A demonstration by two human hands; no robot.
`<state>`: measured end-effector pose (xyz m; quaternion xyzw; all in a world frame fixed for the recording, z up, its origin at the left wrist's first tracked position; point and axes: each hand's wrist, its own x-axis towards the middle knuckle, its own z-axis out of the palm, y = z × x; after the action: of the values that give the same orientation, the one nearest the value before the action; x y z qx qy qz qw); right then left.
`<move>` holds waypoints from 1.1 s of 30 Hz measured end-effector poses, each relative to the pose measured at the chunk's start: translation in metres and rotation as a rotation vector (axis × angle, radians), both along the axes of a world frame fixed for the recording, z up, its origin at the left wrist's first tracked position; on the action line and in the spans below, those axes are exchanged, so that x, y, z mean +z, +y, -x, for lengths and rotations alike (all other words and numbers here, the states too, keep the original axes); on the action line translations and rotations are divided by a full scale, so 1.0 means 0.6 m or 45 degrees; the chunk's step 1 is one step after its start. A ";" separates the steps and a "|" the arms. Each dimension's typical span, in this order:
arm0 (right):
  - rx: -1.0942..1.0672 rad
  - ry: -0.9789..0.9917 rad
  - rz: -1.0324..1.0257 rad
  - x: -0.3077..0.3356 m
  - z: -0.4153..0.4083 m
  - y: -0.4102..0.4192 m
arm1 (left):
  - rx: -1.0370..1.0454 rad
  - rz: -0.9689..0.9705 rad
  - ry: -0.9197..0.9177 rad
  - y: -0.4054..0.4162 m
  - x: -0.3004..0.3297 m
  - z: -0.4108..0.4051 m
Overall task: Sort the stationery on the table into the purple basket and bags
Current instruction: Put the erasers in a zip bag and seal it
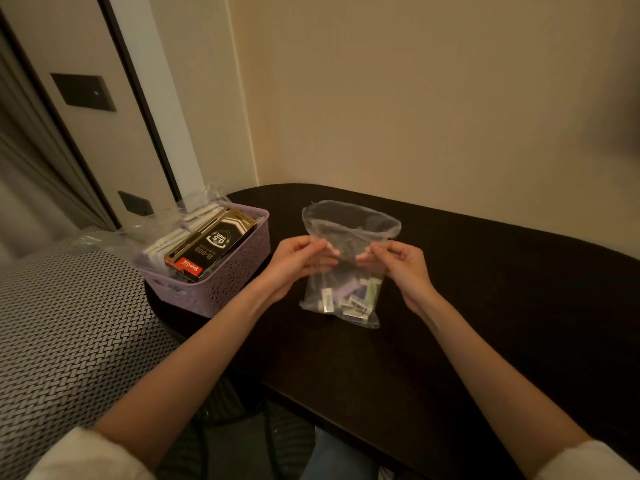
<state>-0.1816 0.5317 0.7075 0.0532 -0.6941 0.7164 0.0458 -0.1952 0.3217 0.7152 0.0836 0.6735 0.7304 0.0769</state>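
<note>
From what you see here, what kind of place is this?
Probably a room in a home or hotel: a dark table in a wall corner, a woven seat beside it, and dark wall panels.

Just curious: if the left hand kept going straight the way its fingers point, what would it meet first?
Probably the right hand: the left hand points across the clear bag they both pinch, though depth is unclear.

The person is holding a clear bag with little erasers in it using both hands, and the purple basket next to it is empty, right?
Not quite. The head view shows the purple basket is not empty: a black pen box and white packs lie in it. The rest holds: the left hand and right hand both pinch the clear bag with small erasers at its bottom.
</note>
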 end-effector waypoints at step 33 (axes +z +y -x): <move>0.152 0.115 -0.001 0.052 0.023 0.002 | 0.073 0.323 0.269 -0.035 0.068 0.021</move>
<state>-0.1956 0.5330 0.7389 0.1269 -0.6871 0.7146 0.0341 -0.2077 0.3005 0.7557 0.1302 0.7668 0.6285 -0.0052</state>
